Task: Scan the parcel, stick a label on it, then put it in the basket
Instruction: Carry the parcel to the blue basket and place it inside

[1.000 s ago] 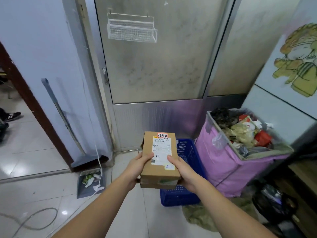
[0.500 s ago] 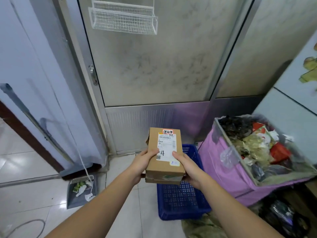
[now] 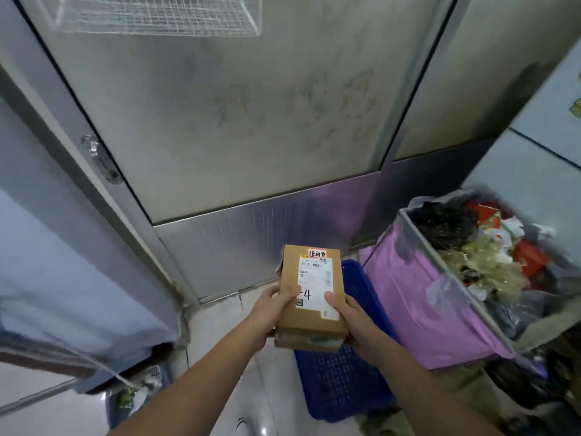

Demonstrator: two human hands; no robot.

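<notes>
A brown cardboard parcel (image 3: 292,313) is held in the air by both hands, label side up. Its white shipping label (image 3: 316,284) bears a barcode, a handwritten "4" and a red-and-white sticker at the top. My left hand (image 3: 270,313) grips the parcel's left edge with the thumb on top. My right hand (image 3: 355,325) grips the right edge, thumb on the label. Below and just right of the parcel a blue plastic basket (image 3: 342,382) stands on the floor, partly hidden by the parcel and my right arm.
A pink bin (image 3: 418,313) lined with clear plastic and full of rubbish stands right of the basket. A metal door (image 3: 239,121) with a white wire rack (image 3: 163,14) is straight ahead. A dustpan (image 3: 132,401) and a cable lie at lower left on the tiled floor.
The view has moved closer to the door and the basket. The parcel stays gripped in both hands and now hangs over the basket's left rear part.
</notes>
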